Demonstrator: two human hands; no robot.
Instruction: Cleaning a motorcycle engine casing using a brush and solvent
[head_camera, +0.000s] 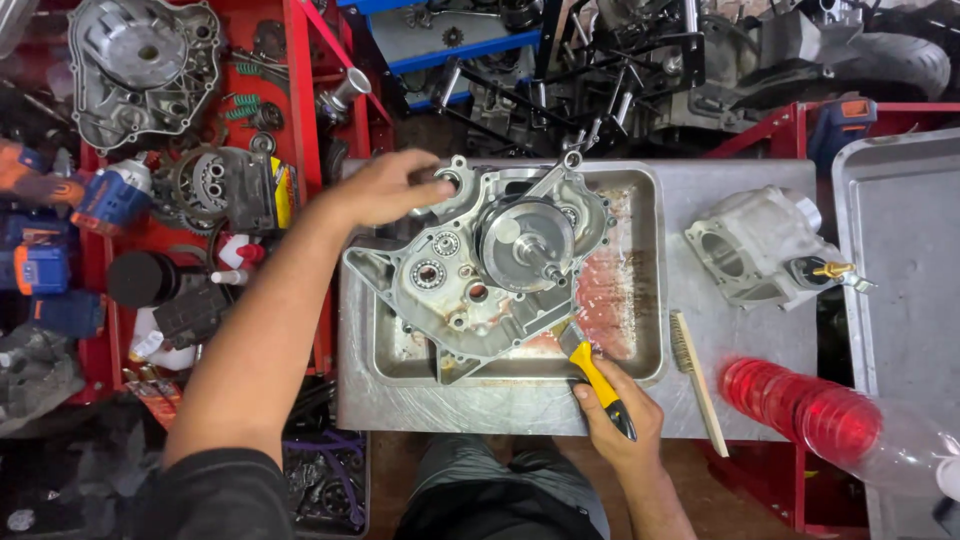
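**Crankcase in tray: left hand steadies, right hand brushes**

Your left hand (385, 188) lies on the upper-left corner of the crankcase (478, 268), fingers curled loosely over its rim, pressing rather than clamping. No full grasp shows; the fingertips sit by a round boss at the casting's edge.

Your right hand (618, 412) is closed around the yellow-and-black handle of a brush (592, 374). The handle's long axis runs diagonally, from your palm at lower right up toward upper left. The bristle end meets the crankcase's lower-right edge, just above the tray's near rim.

The crankcase lies flat in the metal tray (648, 345), on the grey bench (745, 345). The crankshaft (522, 245) stands at its centre, stub pointing toward lower right. The casting's longer span runs left to right across the tray.

Key relation: the casting lies up and left of the right-hand fingers, along the line of the brush handle. The right hand is nearer the lower edge; the left hand holds the far corner.

Reddish fluid films the tray floor right of the casting. A wire brush (697, 380) lies on the bench just right of the tray, untouched. A cylinder (750, 248) sits farther right, well apart from both hands. A red-tinted plastic bottle (830, 418) lies at the lower right.
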